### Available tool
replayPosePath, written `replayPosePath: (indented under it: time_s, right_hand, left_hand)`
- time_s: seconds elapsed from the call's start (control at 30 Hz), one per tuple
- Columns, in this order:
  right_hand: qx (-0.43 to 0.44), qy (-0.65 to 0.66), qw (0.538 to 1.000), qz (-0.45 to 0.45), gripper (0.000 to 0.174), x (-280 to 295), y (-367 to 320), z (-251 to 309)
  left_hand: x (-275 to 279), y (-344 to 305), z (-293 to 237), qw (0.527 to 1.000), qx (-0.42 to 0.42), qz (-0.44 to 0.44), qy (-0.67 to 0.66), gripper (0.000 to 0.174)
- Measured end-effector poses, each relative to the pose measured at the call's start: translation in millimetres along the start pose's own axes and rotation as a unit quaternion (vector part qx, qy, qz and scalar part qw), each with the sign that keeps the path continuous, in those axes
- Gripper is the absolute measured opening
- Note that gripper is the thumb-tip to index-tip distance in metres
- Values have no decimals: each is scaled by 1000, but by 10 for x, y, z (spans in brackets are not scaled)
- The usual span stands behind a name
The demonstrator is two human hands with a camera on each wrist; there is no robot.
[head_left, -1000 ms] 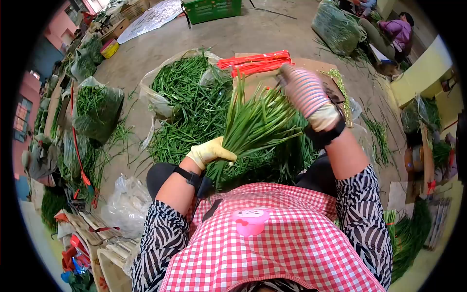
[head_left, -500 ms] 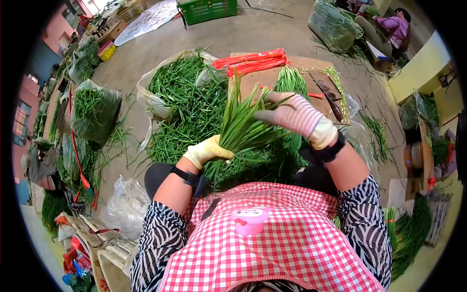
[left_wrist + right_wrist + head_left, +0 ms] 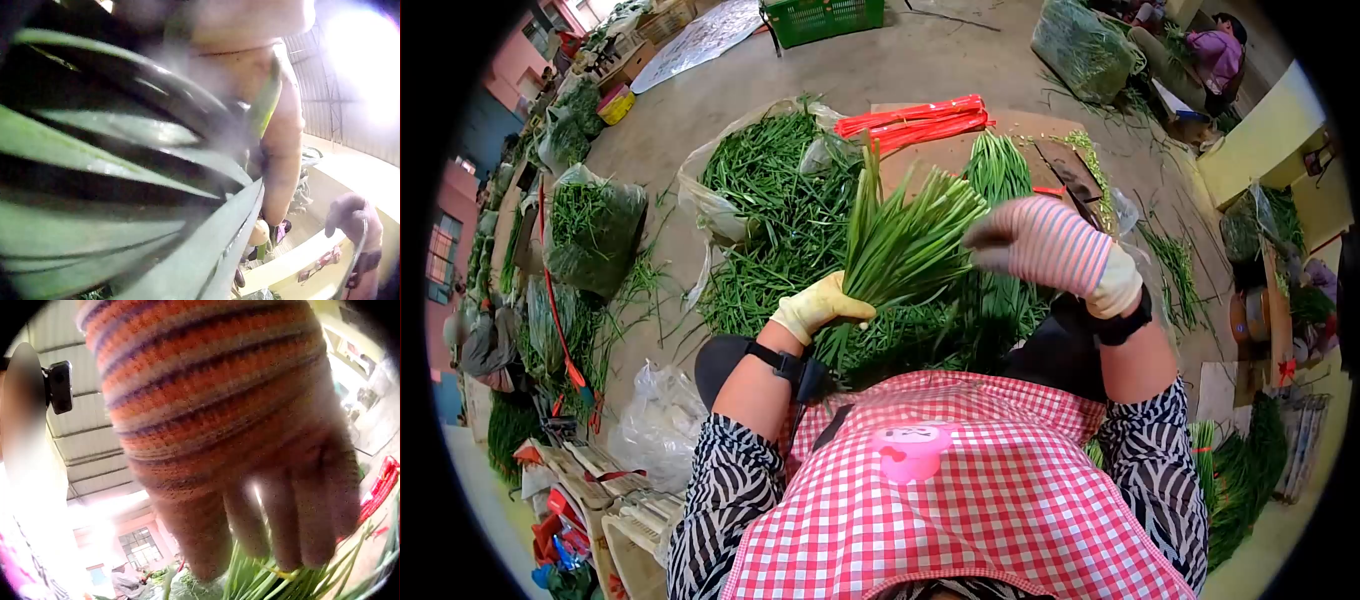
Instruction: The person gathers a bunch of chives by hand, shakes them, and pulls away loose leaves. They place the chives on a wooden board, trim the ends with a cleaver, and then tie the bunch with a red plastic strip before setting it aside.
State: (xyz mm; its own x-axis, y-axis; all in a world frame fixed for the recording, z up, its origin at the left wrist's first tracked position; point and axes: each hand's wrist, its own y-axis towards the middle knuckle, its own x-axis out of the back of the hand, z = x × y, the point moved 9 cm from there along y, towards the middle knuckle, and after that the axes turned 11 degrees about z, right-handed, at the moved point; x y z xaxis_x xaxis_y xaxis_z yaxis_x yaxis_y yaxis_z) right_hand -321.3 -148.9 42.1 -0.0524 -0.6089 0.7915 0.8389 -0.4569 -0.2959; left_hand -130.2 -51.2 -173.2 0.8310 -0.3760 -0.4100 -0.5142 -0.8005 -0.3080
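In the head view my left hand (image 3: 825, 305), in a yellow glove, grips a bunch of garlic chives (image 3: 910, 230). Their pale ends fan out up and to the right. My right hand (image 3: 1050, 250), in a striped glove with dark fingertips, is at the right edge of this bunch. Its fingers look extended in the right wrist view, with green stalks (image 3: 250, 575) just past the fingertips. Broad green blades (image 3: 112, 162) fill much of the left wrist view. Another bunch (image 3: 997, 165) lies on the brown board (image 3: 1050, 128) beyond my hands.
Red ties (image 3: 915, 122) lie at the board's far edge, and a dark tool (image 3: 1075, 180) on its right side. A plastic bag (image 3: 700, 190) of loose greens stands at the left. Farther off are a green crate (image 3: 825, 20), a filled bag (image 3: 1085, 50) and a seated person (image 3: 1215, 60).
My right hand has come down from over the board to the bunch's right side, then drawn back to the right. My left hand keeps its grip, moving slightly left.
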Motion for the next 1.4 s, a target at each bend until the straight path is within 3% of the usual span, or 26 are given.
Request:
replayPosePath:
  time_s: [0.03, 0.07, 0.1, 0.17, 0.23, 0.27, 0.3, 0.37, 0.47, 0.5, 0.53, 0.57, 0.63, 0.67, 0.7, 0.77, 0.83, 0.9, 1.0, 1.1, 1.27, 1.4]
  right_hand:
    - [-8, 25, 996, -85, 26, 153, 83, -42]
    - [48, -91, 975, -199, 17, 272, 169, -8]
    - [90, -146, 966, -193, 18, 267, 314, 47]
    - [145, -276, 899, -308, 22, 188, 440, 146]
    - [109, -322, 910, -238, 27, -7, 679, 103]
    - [54, -333, 929, -155, 29, -111, 848, -34]
    - [39, -292, 948, -122, 27, -133, 944, -120]
    - [46, -254, 956, -141, 26, -144, 1021, -254]
    - [-14, -230, 944, -235, 25, 217, 805, -139]
    - [11, -203, 926, -319, 25, 411, 605, -173]
    - [3, -19, 947, -319, 26, 557, 468, -320]
    - [-5, 165, 937, -307, 26, 634, 340, -441]
    - [51, 231, 956, -174, 23, 593, 262, -421]
    - [40, 193, 977, -86, 27, 493, 91, -241]
    - [210, 99, 973, -17, 35, 408, 44, 76]
    - [156, -24, 986, -49, 39, 271, 39, 26]
    - [56, -12, 985, -163, 39, 401, 125, -91]
    - [5, 3, 938, -346, 43, 480, 150, -306]
    - [-32, 144, 954, -262, 50, 166, 557, -737]
    - [-23, 208, 949, -237, 38, 100, 538, -808]
    - [-3, 238, 941, -239, 36, 109, 334, -700]
    - [35, 301, 914, -271, 28, 180, 268, -638]
  left_hand:
    - [-13, -2, -14, 1000, 3, -3, 8, 53]
    - [-19, -3, -27, 1000, 6, -6, 17, 52]
    - [-21, -5, -28, 1000, 10, -9, 25, 51]
    - [-26, 7, -8, 999, 19, -13, 42, 49]
    - [-9, 39, 21, 998, 24, -6, 50, 50]
    - [7, 42, 47, 999, 23, -4, 41, 50]
    - [8, 37, 60, 999, 22, -3, 30, 51]
    - [-5, 50, 69, 1000, 20, 18, 8, 57]
    - [-73, 51, 31, 999, 6, 38, -23, 61]
    - [-82, 54, 21, 999, 3, 42, -26, 62]
    - [-80, 54, 16, 999, 0, 43, -30, 62]
    - [-80, 43, 18, 998, -5, 44, -35, 62]
    - [-66, 19, -20, 999, -23, 25, -32, 54]
    - [-49, 20, -47, 999, -28, 30, -29, 52]
    - [-59, 21, -90, 998, -35, 36, -26, 49]
    - [-44, 0, -135, 999, -39, 7, -11, 43]
    - [-50, 0, -177, 999, -39, -4, 5, 42]
    - [-77, -18, -211, 998, -49, -28, 13, 39]
    - [-54, -27, -236, 996, -51, -64, 36, 37]
    - [-17, -43, -309, 991, -88, -86, 54, 36]
    - [-3, -83, -362, 989, -107, -99, 32, 33]
    - [19, -65, -287, 994, -73, -78, 39, 47]
